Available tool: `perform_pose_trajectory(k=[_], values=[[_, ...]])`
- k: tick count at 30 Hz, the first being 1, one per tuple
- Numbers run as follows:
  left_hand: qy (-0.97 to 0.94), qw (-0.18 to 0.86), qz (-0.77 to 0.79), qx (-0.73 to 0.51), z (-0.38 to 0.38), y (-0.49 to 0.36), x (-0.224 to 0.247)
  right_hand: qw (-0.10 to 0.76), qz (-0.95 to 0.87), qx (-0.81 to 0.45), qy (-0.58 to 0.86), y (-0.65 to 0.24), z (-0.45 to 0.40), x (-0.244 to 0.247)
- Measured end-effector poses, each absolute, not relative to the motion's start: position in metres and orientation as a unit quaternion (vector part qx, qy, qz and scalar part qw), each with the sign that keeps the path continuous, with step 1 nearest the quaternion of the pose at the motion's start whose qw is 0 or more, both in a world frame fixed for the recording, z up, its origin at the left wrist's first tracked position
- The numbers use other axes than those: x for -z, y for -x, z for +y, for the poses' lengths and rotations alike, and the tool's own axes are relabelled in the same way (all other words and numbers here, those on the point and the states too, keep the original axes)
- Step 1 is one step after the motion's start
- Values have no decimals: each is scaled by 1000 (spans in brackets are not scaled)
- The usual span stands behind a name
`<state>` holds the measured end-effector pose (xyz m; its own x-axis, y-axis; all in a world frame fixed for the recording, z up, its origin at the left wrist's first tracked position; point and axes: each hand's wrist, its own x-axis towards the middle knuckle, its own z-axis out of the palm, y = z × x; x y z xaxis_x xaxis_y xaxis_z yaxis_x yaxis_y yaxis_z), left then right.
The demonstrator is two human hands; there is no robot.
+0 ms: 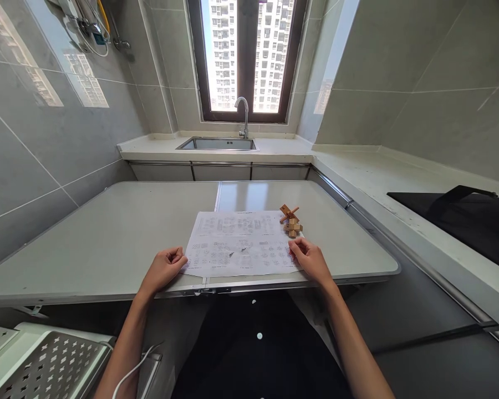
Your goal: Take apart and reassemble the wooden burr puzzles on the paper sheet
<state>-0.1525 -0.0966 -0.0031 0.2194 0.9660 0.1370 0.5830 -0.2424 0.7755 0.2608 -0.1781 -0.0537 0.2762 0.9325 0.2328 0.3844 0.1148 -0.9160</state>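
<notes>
A large white instruction sheet, printed with rows of small diagrams, lies flat on the table. My left hand is curled closed at the lower left corner of the sheet, its knuckles by the paper's edge. On the sheet's lower right side rests my right hand, fingers bent in and closed, with no object visible in it. Just beyond that hand sits a wooden interlocking puzzle made of light blocks. Behind it, touching or nearly so, is a darker wooden puzzle with crossed sticks.
The white folding table has a seam down its middle. Beyond it are a counter with a sink and a faucet under a window. A black bag lies on the right counter. A perforated white appliance stands low at left.
</notes>
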Motion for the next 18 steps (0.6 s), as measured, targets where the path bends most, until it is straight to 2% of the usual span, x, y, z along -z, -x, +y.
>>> perform_pose_trajectory(k=[18], values=[[-721,265,552,-324,-96,153,7,508,-544,-255,617,-260,-180,52]])
